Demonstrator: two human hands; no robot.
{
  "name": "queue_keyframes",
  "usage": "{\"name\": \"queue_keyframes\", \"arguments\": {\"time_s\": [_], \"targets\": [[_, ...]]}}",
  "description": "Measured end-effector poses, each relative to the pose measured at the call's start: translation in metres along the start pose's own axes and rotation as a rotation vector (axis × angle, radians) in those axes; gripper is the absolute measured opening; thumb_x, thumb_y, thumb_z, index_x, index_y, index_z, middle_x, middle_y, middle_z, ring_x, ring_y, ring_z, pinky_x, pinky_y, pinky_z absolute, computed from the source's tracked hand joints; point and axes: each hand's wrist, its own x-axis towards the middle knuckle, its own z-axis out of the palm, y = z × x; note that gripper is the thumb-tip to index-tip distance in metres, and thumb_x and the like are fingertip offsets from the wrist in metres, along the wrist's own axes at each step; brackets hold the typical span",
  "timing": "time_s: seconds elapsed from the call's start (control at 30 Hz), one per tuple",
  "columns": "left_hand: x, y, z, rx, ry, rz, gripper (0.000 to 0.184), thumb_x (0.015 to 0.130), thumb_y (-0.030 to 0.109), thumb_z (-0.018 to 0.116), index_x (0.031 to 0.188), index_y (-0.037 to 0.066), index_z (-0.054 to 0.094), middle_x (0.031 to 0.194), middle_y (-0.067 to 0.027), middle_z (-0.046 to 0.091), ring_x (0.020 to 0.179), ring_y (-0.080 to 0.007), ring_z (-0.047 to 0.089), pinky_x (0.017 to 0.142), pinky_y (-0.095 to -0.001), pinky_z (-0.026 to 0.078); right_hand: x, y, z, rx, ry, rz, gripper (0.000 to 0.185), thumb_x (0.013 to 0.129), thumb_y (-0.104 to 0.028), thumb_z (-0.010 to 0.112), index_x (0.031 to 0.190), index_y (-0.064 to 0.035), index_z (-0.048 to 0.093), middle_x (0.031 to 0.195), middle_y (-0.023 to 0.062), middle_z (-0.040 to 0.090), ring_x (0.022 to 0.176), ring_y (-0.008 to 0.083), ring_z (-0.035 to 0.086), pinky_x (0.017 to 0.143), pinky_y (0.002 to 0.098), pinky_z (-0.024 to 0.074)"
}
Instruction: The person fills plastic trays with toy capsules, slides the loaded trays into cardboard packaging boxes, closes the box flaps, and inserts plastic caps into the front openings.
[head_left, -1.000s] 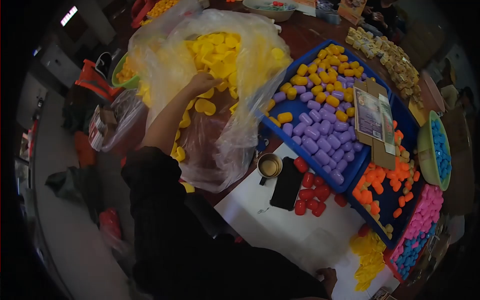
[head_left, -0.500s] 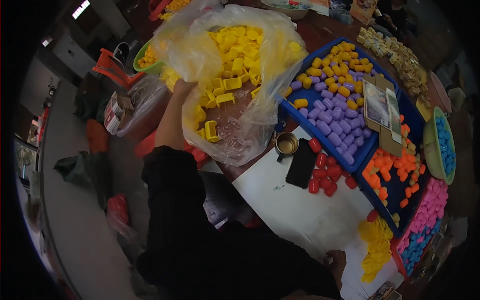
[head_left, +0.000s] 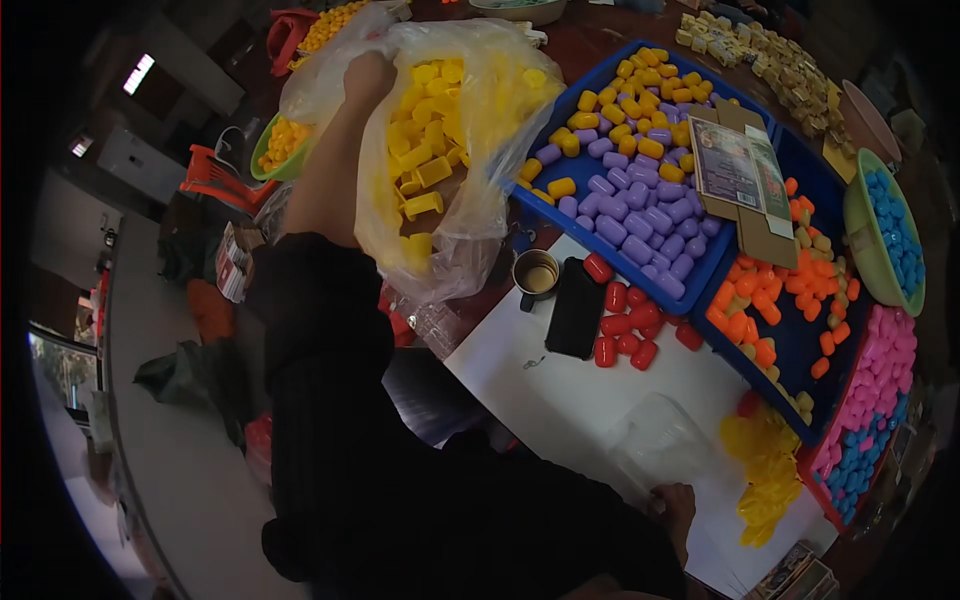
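Observation:
A large clear plastic bag (head_left: 475,215) full of yellow plastic pieces (head_left: 425,140) stands at the upper middle. My left hand (head_left: 370,80) is closed on the bag's far left edge, its fingertips partly hidden. Low on the white board, my right hand (head_left: 676,508) has curled fingers at the near end of a small clear plastic bag (head_left: 655,435), apparently pinching it. Between my hands lie a metal cup (head_left: 536,274), a black phone (head_left: 576,310) and several red capsules (head_left: 632,322).
Blue trays (head_left: 735,300) hold purple, yellow and orange capsules, with a flattened cardboard box (head_left: 742,180) across them. Yellow limp plastic (head_left: 765,475) lies by my right hand. Green bowls (head_left: 880,235) and a red tray (head_left: 835,510) stand around the edges.
My left hand has moved away from me along the bag's left side to its far edge, and the bag's rim has shifted with it. My right hand stays low on the board.

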Motion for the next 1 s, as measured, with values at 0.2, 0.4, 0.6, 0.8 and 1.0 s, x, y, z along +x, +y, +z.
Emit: {"name": "queue_keyframes", "arguments": {"time_s": [0.2, 0.4, 0.6, 0.8, 1.0], "targets": [[0.091, 0.023, -0.014, -0.415, 0.111, 0.068, 0.045, 0.086, 0.04, 0.047, 0.091, -0.003, 0.061, 0.085, -0.0229, 0.062, 0.081, -0.0379, 0.061, 0.074, -0.0456, 0.049, 0.005, -0.003, 0.0, 0.056, -0.009, 0.027, 0.024, 0.058, 0.0, 0.056, 0.08, -0.0093, 0.057, 0.072, 0.0079, 0.052, 0.076, 0.0298, 0.051, 0.068, 0.0379, 0.0424], [0.04, -0.032, -0.011, -1.546, 0.035, -0.148, 0.034, 0.089, 0.033, 0.046, 0.104, 0.004, 0.056, 0.094, -0.0143, 0.061, 0.082, -0.0311, 0.061, 0.07, -0.0465, 0.051, 0.006, -0.004, -0.004, 0.047, -0.01, -0.015, 0.026, 0.06, 0.001, 0.057, 0.083, -0.0094, 0.058, 0.076, 0.0083, 0.053, 0.077, 0.0304, 0.051, 0.069, 0.0383, 0.0435], [-0.066, -0.137, -0.002, -1.671, 0.316, -0.832, 0.034, 0.085, 0.028, 0.053, 0.11, 0.005, 0.053, 0.097, -0.01, 0.06, 0.093, -0.0283, 0.058, 0.077, -0.0473, 0.049, 0.006, -0.001, -0.007, 0.071, -0.01, -0.085, 0.026, 0.06, 0.001, 0.059, 0.084, -0.0095, 0.058, 0.077, 0.0088, 0.053, 0.078, 0.0306, 0.051, 0.07, 0.0384, 0.0434], [-0.161, -0.219, 0.018, -0.523, 0.117, -1.043, 0.045, 0.078, 0.018, 0.055, 0.121, 0.009, 0.043, 0.119, -0.0171, 0.05, 0.108, -0.0322, 0.051, 0.09, -0.0434, 0.042, 0.008, 0.0, -0.005, 0.017, 0.033, -0.15, 0.033, 0.056, 0.003, 0.064, 0.087, -0.0077, 0.058, 0.079, 0.0109, 0.054, 0.079, 0.0317, 0.05, 0.068, 0.039, 0.0431], [-0.165, -0.132, -0.053, -0.012, 0.566, -0.025, 0.061, 0.069, 0.004, 0.058, 0.126, 0.01, 0.038, 0.13, -0.0185, 0.037, 0.12, -0.039, 0.036, 0.097, -0.0495, 0.032, 0.003, -0.004, -0.006, -0.037, -0.003, -0.127, 0.028, 0.062, 0.002, 0.063, 0.088, -0.007, 0.057, 0.08, 0.0109, 0.054, 0.08, 0.0314, 0.051, 0.07, 0.0385, 0.0426]]}}
